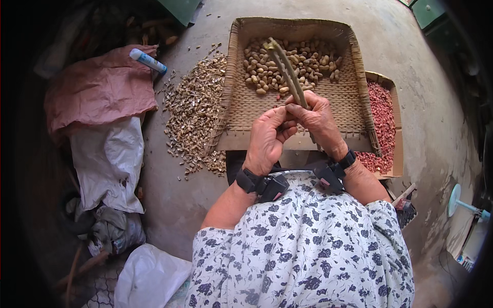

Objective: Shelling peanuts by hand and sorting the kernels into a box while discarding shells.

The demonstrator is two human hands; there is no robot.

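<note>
Long greenish-brown wooden stick, split or doubled lengthwise w/ a narrow gap btwn its two arms (284, 65), is up in the air over the shallow tan woven basket tray (336, 105), slanting away & a bit L. Prob. light, fairly stiff, maybe a little springy across the gap; dry, bark-like surface so prob. not slippery, but the arms could split if forced apart. Best hold: lower part, near the R hand (319, 119), whose fingers are clamped round it, thumb pointing inward. L hand (266, 137) sits just beside, fingers bent & thumb brought together w/ the forefinger, tips meeting the R thumb area; can't tell if anything's pinched there. Both wrists, w/ black straps (348, 159), are angled inward, forearms coming up from below, elbows out. Pale brown unshelled peanuts (257, 72) lie loose at tray's far end: light, w/ brittle shells, prob.
</note>
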